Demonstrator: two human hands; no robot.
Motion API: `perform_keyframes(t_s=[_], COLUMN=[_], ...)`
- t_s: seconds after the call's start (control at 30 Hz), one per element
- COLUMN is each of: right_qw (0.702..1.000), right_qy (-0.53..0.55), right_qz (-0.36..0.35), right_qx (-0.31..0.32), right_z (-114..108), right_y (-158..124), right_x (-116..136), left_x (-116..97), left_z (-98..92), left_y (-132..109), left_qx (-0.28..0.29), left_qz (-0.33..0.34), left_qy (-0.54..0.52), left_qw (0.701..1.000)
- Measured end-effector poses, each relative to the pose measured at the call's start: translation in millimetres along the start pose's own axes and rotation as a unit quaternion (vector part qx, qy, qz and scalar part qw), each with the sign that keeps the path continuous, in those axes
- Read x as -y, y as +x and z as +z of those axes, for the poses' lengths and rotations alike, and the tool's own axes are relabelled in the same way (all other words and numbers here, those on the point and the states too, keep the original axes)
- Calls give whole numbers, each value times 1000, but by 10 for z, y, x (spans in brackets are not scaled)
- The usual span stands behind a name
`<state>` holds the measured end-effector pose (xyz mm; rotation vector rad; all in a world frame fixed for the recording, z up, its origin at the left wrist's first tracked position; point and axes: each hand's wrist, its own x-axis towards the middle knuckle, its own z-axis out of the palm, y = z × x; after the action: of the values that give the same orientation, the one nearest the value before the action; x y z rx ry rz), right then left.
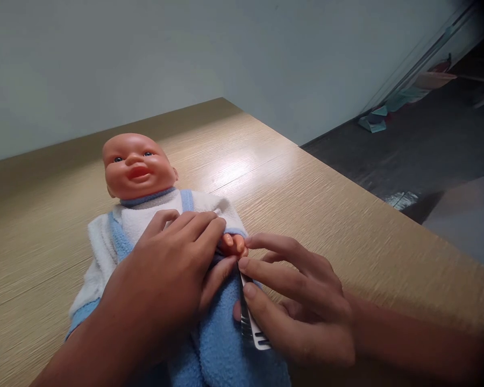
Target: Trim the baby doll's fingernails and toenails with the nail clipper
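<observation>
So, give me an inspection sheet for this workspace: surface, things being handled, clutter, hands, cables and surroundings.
Surface: wood-grain tabletop, with a bright reflection near the middle.
Things handled: baby doll in a white and blue outfit, lying face up; apparently a metal nail clipper, its upper end near the doll's hand.
Clutter: light-blue items and a pinkish basin-like object along the wall, too blurred to identify.
Left hand: lies across the doll's front, fingertips and thumb by its cuff; grip unclear.
Right hand: holds the clipper.
Cables: nothing seen.
Surroundings: pale wall behind, dark floor beyond the table's right edge.
</observation>
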<state>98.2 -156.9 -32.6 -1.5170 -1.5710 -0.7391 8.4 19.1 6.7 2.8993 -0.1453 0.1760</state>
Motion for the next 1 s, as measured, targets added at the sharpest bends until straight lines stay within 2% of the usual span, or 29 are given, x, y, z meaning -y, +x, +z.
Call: perform_keyframes(t_s=[0.1, 0.27, 0.5, 0.67, 0.93, 1.0], right_qw=[999, 997, 998, 998, 996, 995], right_qy=[36, 56, 51, 54, 64, 83], right_qz=[1, 53, 20, 11, 4, 10], right_qx=[-9, -30, 31, 13, 55, 49], right_z=[-29, -52, -114, -113, -162, -152], right_y=[-26, -84, -54, -66, -44, -53], right_x=[-30, -20, -67, -109, -135, -143], left_x=[0, -15, -24, -21, -14, -5], left_z=[-3, -12, 5, 0, 14, 22], left_y=[4, 8, 21, 19, 18, 12], left_qx=[-5, -18, -25, -20, -39, -44], left_qz=[1, -5, -22, -24, -15, -11], left_qy=[1, -12, -36, -44, -38, -37], left_qw=[1000, 1000, 999, 999, 998, 998])
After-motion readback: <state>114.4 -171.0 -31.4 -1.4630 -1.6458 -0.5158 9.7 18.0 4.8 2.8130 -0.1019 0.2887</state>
